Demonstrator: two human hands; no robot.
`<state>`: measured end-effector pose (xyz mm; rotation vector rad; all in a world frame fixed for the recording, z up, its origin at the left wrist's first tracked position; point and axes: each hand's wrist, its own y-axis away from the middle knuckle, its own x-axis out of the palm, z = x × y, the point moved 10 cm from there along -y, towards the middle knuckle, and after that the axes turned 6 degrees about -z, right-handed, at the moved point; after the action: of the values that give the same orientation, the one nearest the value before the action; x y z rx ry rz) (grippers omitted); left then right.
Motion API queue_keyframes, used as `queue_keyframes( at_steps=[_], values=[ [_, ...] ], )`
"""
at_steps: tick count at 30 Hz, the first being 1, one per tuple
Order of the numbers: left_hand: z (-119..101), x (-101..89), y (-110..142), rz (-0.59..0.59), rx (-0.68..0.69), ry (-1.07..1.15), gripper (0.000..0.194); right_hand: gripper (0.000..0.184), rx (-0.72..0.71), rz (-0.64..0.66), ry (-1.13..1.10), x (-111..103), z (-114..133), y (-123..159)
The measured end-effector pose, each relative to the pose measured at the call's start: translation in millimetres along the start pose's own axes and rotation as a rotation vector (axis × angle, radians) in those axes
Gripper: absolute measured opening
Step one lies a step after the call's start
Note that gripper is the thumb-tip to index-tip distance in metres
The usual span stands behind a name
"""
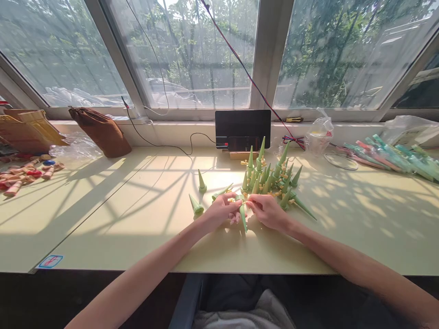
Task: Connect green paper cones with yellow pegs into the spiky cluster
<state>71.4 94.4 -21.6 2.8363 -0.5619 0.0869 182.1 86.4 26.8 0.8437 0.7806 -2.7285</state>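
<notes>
Fingers of the left hand [221, 212] are clamped on a green cone [243, 218], thumb on the near side. Cone is tilted, narrow tip pointing down and toward the person, wide end up between the two hands, above the table [137, 224]. Right hand [269, 211]: thumb and index drawn close together right at the cone's wide end. Can't tell if they grip the cone or some small bit; too small to see.

Just past the hands: a cluster of green cones [258, 169], many upright, some leaning or lying, with small yellow parts [292, 194] mixed in. Left of the cluster, one upright cone [202, 185] stands apart and a tipped cone [195, 205] sits near the left forearm.

Behind the cluster: black screen [243, 122] on a stand. Far left: brown pouch [101, 132], leaning, and wooden toys [30, 172] with red and blue balls. Far right: green and pink items [391, 155] in plastic, clear bag [319, 132] by the sill.
</notes>
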Motion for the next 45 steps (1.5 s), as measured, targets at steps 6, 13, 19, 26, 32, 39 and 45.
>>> queue_keyframes(
  at_steps=[6, 13, 19, 26, 32, 39, 45],
  values=[
    [-3.2, 2.1, 0.4, 0.010, 0.010, 0.008, 0.057, 0.039, -0.056, -0.028, 0.031, -0.8, 1.7, 0.5],
    [-15.6, 3.5, 4.5, 0.013, 0.119, -0.107, 0.046, 0.040, -0.003, -0.020, 0.004, 1.4, -2.0, 1.4],
    [-25.6, 7.3, 7.0, 0.022, 0.217, -0.194, 0.042, 0.041, 0.071, -0.001, -0.071, 2.1, -3.3, 1.5],
    [-35.3, 9.1, 9.1, 0.015, 0.375, -0.289, 0.037, 0.044, 0.513, 0.184, -0.556, 29.5, -29.4, 14.9],
    [-35.6, 8.6, 9.1, 0.016, 0.395, -0.320, 0.034, 0.041, 0.733, 0.288, -0.926, 47.3, -32.0, 25.3],
    [-34.0, 7.5, 7.2, 0.030, 0.386, -0.300, 0.035, 0.044, 0.701, 0.286, -0.964, 50.9, -31.5, 24.4],
    [-33.2, 6.0, 6.0, 0.033, 0.373, -0.296, 0.036, 0.045, 0.627, 0.257, -0.874, 46.7, -27.2, 22.0]
  ],
)
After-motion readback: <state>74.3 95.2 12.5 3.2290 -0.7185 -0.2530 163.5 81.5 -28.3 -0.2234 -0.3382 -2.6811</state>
